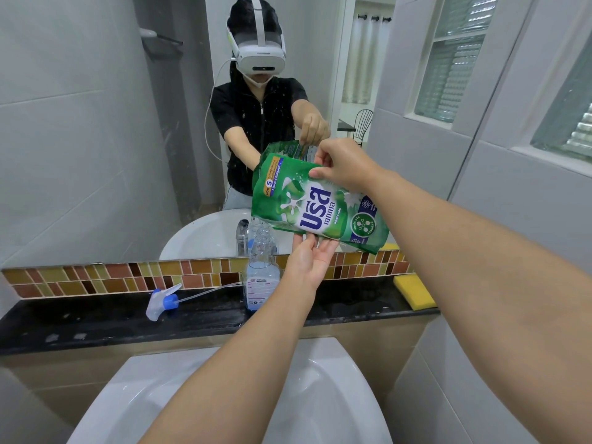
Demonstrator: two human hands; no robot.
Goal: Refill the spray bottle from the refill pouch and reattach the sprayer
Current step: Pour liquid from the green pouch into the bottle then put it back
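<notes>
A green refill pouch [307,203] is tilted on its side above the clear spray bottle [260,277], which stands uncapped on the black ledge and holds blue liquid in its lower part. My right hand [339,165] pinches the pouch's upper edge. My left hand [309,257] supports the pouch from below with its fingers against the underside. The pouch's lower left corner hangs just above the bottle's open neck. The white and blue sprayer [163,301] lies on the ledge to the left, its dip tube pointing toward the bottle.
The black ledge [96,318] runs along a mosaic tile strip under a wall mirror, which reflects a person and the tap. A yellow sponge [415,291] lies at the ledge's right end. A white basin [134,398] sits below my arms.
</notes>
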